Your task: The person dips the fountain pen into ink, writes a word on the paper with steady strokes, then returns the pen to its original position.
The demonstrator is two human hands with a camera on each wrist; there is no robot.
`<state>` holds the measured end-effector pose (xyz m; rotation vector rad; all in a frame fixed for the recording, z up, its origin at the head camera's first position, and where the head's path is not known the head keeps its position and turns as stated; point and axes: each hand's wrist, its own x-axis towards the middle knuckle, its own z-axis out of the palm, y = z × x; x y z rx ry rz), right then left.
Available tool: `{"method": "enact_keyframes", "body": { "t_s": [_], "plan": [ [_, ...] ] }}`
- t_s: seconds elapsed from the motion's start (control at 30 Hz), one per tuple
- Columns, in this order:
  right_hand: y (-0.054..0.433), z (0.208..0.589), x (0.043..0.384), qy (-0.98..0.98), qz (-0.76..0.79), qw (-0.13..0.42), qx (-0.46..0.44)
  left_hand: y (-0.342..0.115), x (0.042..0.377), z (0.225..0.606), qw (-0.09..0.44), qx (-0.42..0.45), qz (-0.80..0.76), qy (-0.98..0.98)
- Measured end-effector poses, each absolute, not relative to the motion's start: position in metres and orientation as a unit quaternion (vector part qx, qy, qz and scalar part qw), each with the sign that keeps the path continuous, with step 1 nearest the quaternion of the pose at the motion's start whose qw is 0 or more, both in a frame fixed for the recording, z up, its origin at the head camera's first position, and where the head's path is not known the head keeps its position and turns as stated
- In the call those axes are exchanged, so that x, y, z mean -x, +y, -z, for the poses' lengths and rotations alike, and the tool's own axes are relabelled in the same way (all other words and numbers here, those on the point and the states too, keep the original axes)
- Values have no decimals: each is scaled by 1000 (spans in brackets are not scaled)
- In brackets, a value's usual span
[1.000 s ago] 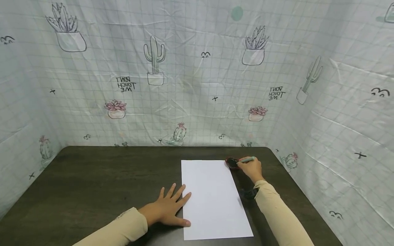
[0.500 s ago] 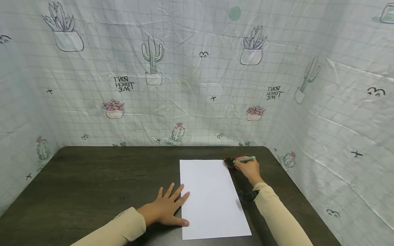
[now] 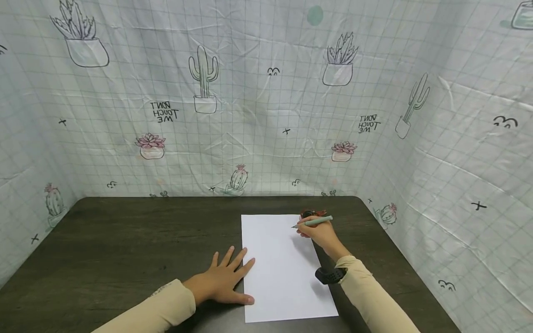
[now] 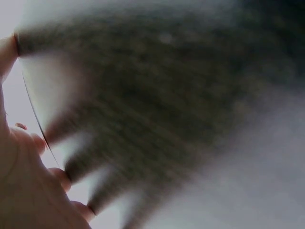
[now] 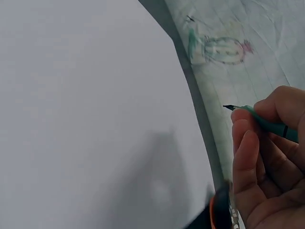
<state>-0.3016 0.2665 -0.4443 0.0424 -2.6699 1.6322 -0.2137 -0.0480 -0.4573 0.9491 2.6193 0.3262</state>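
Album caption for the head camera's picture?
Right hand holds green pen over white paper, left hand spread across the paper's edge.

A dark, wood-grained table (image 3: 125,249) with rounded far corners is enclosed at the back and on both sides by pale, creased cloth (image 3: 250,118). The cloth is printed with a grid, potted cacti (image 3: 203,78), pink succulents (image 3: 151,141) and mirrored lettering (image 3: 164,112). A greyish sheen is reflected near the table's front.
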Motion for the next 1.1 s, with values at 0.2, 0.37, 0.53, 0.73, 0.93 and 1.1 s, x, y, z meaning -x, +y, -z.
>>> {"method": "enact_keyframes", "body": {
  "t_s": [0.2,0.37,0.53,0.73,0.93,1.1],
  "plan": [
    [241,452,291,-854,-517,-15,-50,-48,216,459,165,-332,-113,922],
    [228,458,286,-863,-499,-16,-78,-47,216,460,170,-330,-109,922],
    [223,463,285,-873,-478,-9,-91,-47,214,459,169,-329,-110,923],
    [218,466,287,-871,-477,-4,-118,-49,215,460,166,-325,-108,925],
    [213,466,285,-886,-447,5,-121,-50,217,462,166,-327,-109,924],
    [210,463,282,-905,-408,16,-120,-48,216,460,168,-325,-106,924]
  ]
}}
